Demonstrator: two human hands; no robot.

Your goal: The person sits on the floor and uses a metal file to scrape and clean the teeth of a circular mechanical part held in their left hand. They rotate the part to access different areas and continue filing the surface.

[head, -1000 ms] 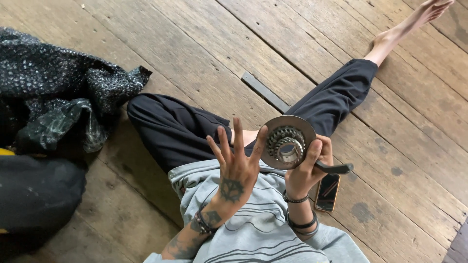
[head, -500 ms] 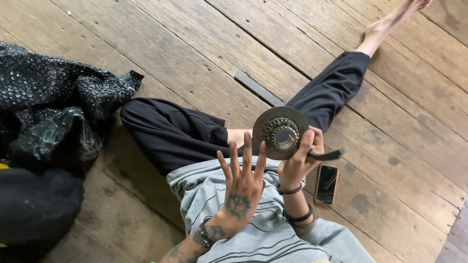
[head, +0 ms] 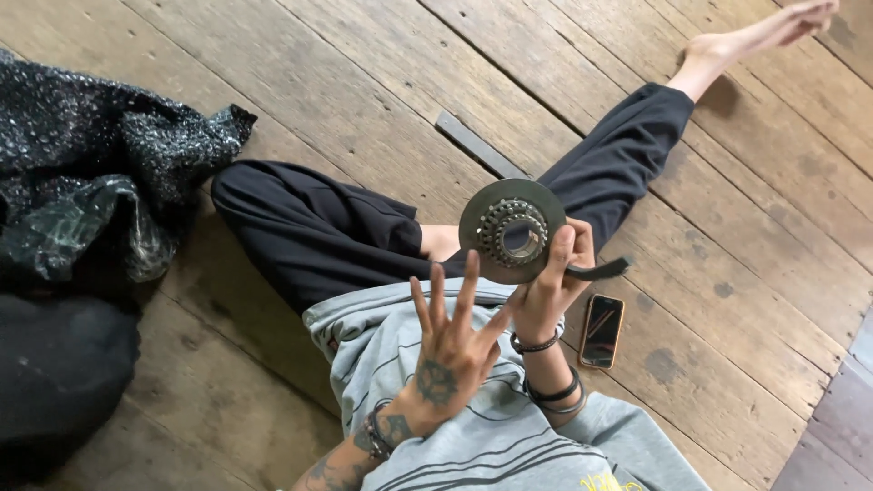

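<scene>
I sit on a wooden plank floor (head: 346, 100) with my legs in black trousers. My right hand (head: 550, 286) holds up a round dark metal disc with a toothed sprocket (head: 512, 230) at its centre, gripping it at the lower right edge. A short dark handle sticks out to the right under the fingers. My left hand (head: 450, 350), tattooed on its back, is raised just below and left of the disc with fingers spread, holding nothing.
A dark phone (head: 602, 329) lies on the floor by my right side. A flat metal bar (head: 477, 144) rests on the planks beyond my knee. Dark speckled cloth and bags (head: 86, 182) are heaped at the left.
The left hand has dropped slightly lower and away from the disc, fingers still spread. The right hand keeps hold of the disc, now tilted a little more toward me.
</scene>
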